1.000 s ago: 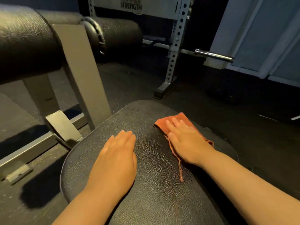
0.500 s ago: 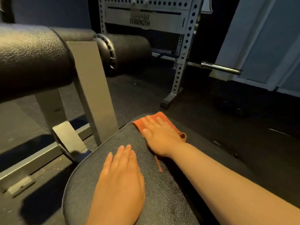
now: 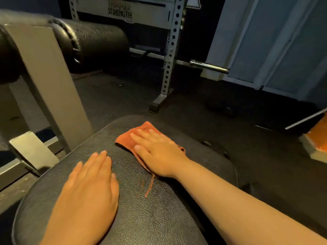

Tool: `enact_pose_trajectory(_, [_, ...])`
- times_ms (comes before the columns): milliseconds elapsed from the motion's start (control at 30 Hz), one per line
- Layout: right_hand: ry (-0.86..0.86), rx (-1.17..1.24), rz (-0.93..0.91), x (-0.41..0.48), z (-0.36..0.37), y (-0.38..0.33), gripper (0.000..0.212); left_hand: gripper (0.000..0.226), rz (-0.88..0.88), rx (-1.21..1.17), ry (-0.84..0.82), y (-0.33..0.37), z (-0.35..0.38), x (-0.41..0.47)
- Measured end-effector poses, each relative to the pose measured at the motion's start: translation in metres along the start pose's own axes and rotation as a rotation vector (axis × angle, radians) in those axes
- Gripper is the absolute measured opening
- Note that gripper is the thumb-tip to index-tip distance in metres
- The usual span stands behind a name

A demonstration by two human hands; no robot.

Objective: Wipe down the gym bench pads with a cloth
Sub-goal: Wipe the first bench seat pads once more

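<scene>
Lying near the twelve o'clock edge of the black bench pad (image 3: 150,218), the orange cloth (image 3: 126,141) was pressed flat under the right hand (image 3: 159,154), fingers straight and slightly apart. At eight o'clock, the left hand (image 3: 92,188) rested flat, fingers together, holding nothing. Loose threads (image 3: 149,186) trailing at six o'clock could probably snag under the palm, bunching the cloth into streaks.

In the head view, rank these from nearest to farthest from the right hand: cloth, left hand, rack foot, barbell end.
1. Cloth: under the right hand, touching it.
2. Left hand: beside it, flat on the pad.
3. Rack foot: on the floor beyond the pad.
4. Barbell end: farthest, back right.
</scene>
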State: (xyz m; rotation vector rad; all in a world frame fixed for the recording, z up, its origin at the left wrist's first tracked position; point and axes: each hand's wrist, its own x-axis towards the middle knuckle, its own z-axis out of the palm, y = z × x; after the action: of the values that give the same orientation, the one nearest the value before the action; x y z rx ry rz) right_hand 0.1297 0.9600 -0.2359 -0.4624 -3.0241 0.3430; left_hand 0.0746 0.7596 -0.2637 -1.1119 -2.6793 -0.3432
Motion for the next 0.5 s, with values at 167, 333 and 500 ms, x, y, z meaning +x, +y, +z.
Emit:
enact_pose_trajectory(167, [0.09,-0.117,0.543,-0.07,-0.009,0.08,0.052,0.065,0.007,0.005,-0.085,0.005,-0.002,0.002])
enact_pose_trajectory(333, [0.044,-0.055,0.348,-0.095,0.011,0.002,0.054,0.066,0.083,-0.004,-0.106,0.009,-0.001,-0.001])
enact_pose_trajectory(500, [0.032,0.016,0.196,-0.123,-0.005,0.03,0.052,0.064,0.247,-0.049,-0.088,0.007,0.001,-0.01])
